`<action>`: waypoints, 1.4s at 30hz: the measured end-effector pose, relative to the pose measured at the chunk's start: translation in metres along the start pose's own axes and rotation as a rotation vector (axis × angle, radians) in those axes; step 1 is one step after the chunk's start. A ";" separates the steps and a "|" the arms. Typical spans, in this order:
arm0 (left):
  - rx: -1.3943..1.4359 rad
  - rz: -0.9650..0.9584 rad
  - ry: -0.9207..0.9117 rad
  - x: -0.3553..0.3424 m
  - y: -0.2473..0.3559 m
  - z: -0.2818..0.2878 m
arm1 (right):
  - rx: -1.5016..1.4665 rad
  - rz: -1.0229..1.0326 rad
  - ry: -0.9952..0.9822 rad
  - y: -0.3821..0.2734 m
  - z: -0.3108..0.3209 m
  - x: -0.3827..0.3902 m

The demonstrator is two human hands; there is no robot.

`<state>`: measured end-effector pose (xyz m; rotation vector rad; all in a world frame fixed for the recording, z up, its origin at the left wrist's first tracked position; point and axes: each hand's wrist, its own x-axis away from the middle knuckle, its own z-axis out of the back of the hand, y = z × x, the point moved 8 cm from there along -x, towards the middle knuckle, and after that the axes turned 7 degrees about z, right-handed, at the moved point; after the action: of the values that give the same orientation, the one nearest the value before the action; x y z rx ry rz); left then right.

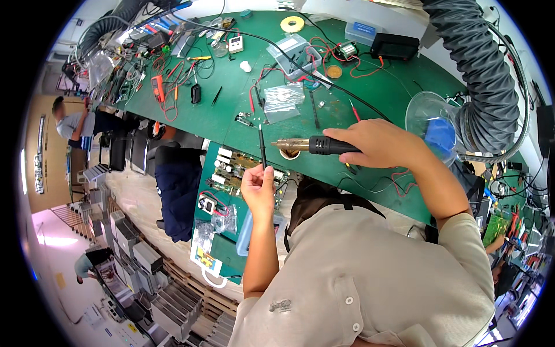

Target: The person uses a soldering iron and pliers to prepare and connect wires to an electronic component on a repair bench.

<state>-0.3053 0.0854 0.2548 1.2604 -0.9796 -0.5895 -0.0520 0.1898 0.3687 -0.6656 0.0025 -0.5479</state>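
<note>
- A big green table fills much of the room, with wires and small tools spread over it.
- The left hand pinches the low end of a thin black stick, thumb and fingers closed on it. The stick points away from the person, near a circuit board.
- The right hand has its fingers curled snugly around the black grip of a tool with a metal tube. The tube's tip is just beside the stick, above a small round cup.
- I cannot tell if the tool is hot. It seems wise to treat it as hot.
- To do this well, the left fingers should stay low, clear of the tip, and both hands should be steady.
</note>
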 end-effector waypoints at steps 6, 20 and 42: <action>0.002 0.007 -0.001 -0.002 -0.005 -0.006 | 0.019 -0.030 -0.015 0.004 0.001 0.001; 0.077 0.054 0.005 -0.022 -0.020 0.047 | -0.154 0.003 0.001 0.019 0.001 -0.013; 0.144 0.056 0.013 -0.012 -0.023 0.063 | -0.215 0.105 0.075 -0.001 0.009 -0.011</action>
<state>-0.3626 0.0574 0.2294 1.3579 -1.0576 -0.4735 -0.0606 0.1997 0.3749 -0.8486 0.1679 -0.4749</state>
